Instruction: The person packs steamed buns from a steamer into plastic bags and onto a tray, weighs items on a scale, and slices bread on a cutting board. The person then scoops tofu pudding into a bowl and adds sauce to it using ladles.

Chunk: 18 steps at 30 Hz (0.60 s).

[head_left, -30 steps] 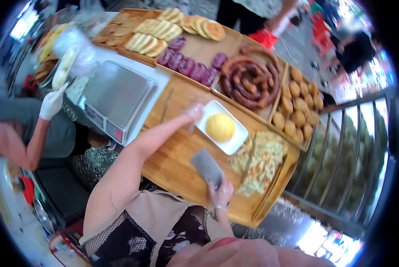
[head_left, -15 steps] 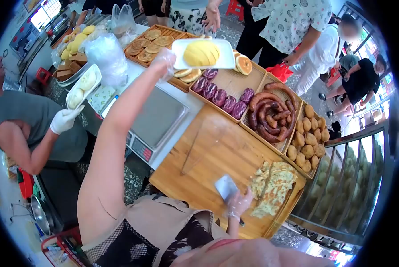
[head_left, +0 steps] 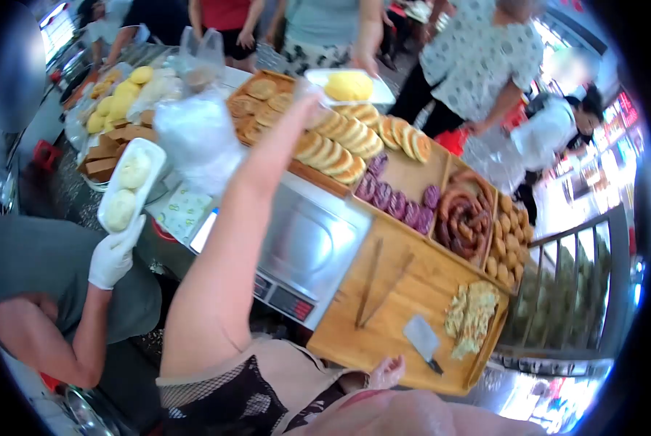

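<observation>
My left hand [head_left: 311, 104], in a clear glove, reaches out over the pastry trays. It is shut on the near end of a white foam tray [head_left: 381, 93] that carries a sliced yellow bun [head_left: 349, 86]. Close to the tray's far side is the hand [head_left: 366, 61] of a person across the counter; whether it touches the tray I cannot tell. My right hand [head_left: 388, 372], also gloved, hovers by the near edge of the wooden board [head_left: 340, 312], its fingers loosely bent and holding nothing. A flat-bladed scraper [head_left: 421, 336] with a dark handle lies near it, beside cut flatbread [head_left: 473, 318].
Tongs [head_left: 380, 283] lie on the board. Behind stand trays of round cakes [head_left: 340, 149], purple buns [head_left: 394, 200], coiled sausage [head_left: 462, 218] and brown balls [head_left: 508, 243]. A scale [head_left: 304, 240] sits under my left arm. At left, a co-worker's gloved hand [head_left: 112, 260] holds two buns on a tray.
My left hand has carried the yellow bun's tray farther out towards the person opposite. My right hand has drawn back from the scraper, which now lies apart from it. The view has shifted.
</observation>
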Tool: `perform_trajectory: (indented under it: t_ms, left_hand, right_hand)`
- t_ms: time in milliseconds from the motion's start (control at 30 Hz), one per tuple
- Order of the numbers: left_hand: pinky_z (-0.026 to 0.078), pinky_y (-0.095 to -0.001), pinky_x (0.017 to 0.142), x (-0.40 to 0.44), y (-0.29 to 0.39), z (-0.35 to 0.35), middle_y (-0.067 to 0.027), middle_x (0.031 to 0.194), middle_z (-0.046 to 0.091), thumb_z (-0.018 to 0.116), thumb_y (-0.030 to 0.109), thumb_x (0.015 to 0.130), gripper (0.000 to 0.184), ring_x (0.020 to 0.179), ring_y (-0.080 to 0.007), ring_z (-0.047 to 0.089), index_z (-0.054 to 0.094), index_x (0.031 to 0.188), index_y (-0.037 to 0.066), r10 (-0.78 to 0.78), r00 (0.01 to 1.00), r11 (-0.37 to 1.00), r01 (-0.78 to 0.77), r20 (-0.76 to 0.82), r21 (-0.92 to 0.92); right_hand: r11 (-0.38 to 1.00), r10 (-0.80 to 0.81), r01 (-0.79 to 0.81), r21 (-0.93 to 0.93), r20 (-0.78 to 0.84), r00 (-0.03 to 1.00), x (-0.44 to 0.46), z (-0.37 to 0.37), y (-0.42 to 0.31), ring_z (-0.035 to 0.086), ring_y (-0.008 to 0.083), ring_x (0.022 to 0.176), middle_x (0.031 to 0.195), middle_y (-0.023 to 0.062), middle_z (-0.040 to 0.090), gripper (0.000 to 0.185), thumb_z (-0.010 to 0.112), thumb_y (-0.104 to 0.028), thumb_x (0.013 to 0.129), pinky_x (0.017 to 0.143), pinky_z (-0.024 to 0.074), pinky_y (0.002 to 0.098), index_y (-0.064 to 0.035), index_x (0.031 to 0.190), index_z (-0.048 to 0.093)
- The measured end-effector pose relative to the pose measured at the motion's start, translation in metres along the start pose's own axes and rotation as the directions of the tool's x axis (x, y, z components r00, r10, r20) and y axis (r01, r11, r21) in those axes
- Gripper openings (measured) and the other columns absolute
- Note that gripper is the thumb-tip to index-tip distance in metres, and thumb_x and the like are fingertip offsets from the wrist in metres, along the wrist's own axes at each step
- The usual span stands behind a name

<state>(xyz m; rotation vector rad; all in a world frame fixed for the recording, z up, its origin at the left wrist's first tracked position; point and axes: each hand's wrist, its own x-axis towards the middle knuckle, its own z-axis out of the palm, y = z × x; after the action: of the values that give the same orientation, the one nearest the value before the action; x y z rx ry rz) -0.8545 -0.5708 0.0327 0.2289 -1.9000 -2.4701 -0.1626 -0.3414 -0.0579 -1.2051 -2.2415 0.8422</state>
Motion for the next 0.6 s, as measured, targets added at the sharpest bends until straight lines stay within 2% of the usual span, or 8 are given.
perform_trajectory:
  t_ms: [133,200,267,333,433,500,567,600]
  left_hand:
    - [0.057,-0.0410,0.067,0.009,-0.007,0.005,-0.0138,0.092,0.064,0.047,0.004,0.085,0.019,0.078,-0.0262,0.066,0.061,0.099,0.001,0.039,0.999,0.991,-0.036,-0.027,0.132]
    - [0.053,-0.0336,0.057,-0.043,0.016,0.014,-0.0098,0.084,0.063,0.039,0.023,0.092,0.029,0.068,-0.0231,0.062,0.062,0.085,0.007,0.077,0.995,0.997,-0.076,-0.063,0.025]
    - [0.047,-0.0315,0.053,-0.069,0.026,-0.004,-0.0073,0.076,0.059,0.046,0.017,0.089,0.018,0.065,-0.0180,0.058,0.058,0.079,0.007,0.074,0.985,0.961,-0.029,0.157,-0.274]
    - [0.045,-0.0309,0.054,-0.151,0.037,-0.016,-0.0043,0.072,0.055,0.046,0.020,0.090,0.021,0.064,-0.0153,0.054,0.055,0.076,0.009,0.143,0.953,0.959,-0.067,0.268,-0.274]
    - [0.041,-0.0301,0.055,-0.315,0.001,-0.071,0.0003,0.067,0.049,0.045,0.025,0.092,0.026,0.062,-0.0112,0.048,0.050,0.070,0.012,0.229,0.878,0.968,-0.251,0.421,-0.002]
    - [0.044,-0.0414,0.063,-0.435,-0.049,-0.145,-0.0089,0.071,0.052,0.047,0.029,0.092,0.025,0.067,-0.0208,0.053,0.052,0.085,0.005,0.184,0.825,0.760,-0.464,0.535,0.455]
    - [0.048,-0.0446,0.072,-0.550,-0.099,-0.245,-0.0206,0.090,0.062,0.054,0.030,0.083,0.030,0.080,-0.0359,0.060,0.059,0.099,0.005,-0.033,0.725,0.447,-0.605,0.688,0.659]
    - [0.049,-0.0447,0.073,-0.613,-0.089,-0.286,-0.0193,0.095,0.063,0.059,0.029,0.079,0.037,0.088,-0.0346,0.061,0.057,0.107,0.004,-0.440,0.783,0.171,-0.408,0.440,0.897]
  right_hand:
    - [0.995,0.060,-0.056,0.081,-0.044,0.997,-0.005,-0.007,-0.009,0.054,0.0239,0.085,0.101,0.0156,0.055,0.037,0.055,-0.017,0.089,0.074,0.0459,0.0326,0.0017,0.121,0.049]
    - [0.997,0.014,-0.010,0.083,-0.038,0.999,-0.005,-0.011,-0.005,0.054,0.0239,0.085,0.101,0.0154,0.056,0.036,0.055,-0.016,0.089,0.074,0.0459,0.0331,0.0018,0.121,0.049]
    - [0.994,-0.031,0.031,0.102,0.004,1.000,-0.005,-0.008,-0.021,0.054,0.0238,0.086,0.100,0.0152,0.056,0.036,0.055,-0.016,0.089,0.075,0.0459,0.0334,0.0019,0.120,0.049]
    - [0.986,-0.066,0.053,0.161,0.078,0.995,-0.008,-0.005,-0.041,0.055,0.0233,0.086,0.100,0.0149,0.056,0.035,0.055,-0.015,0.089,0.077,0.0457,0.0335,0.0021,0.119,0.050]
    - [0.916,-0.378,0.299,0.267,0.322,0.868,0.000,0.036,-0.025,0.058,0.0228,0.081,0.091,0.0149,0.061,0.024,0.056,-0.016,0.089,0.073,0.0470,0.0334,0.0012,0.106,0.058]
    - [0.887,-0.461,0.346,0.305,0.535,0.708,-0.016,0.044,-0.052,0.060,0.0228,0.074,0.082,0.0141,0.063,0.020,0.056,-0.016,0.089,0.069,0.0479,0.0339,0.0004,0.098,0.061]
    - [0.852,-0.521,0.382,0.359,0.661,0.540,-0.050,0.047,-0.089,0.060,0.0230,0.069,0.076,0.0132,0.063,0.020,0.056,-0.017,0.088,0.066,0.0482,0.0343,0.0002,0.094,0.062]
    - [0.827,-0.556,0.377,0.416,0.704,0.443,-0.075,0.051,-0.108,0.060,0.0231,0.068,0.075,0.0131,0.063,0.020,0.056,-0.018,0.088,0.066,0.0482,0.0344,0.0003,0.094,0.062]
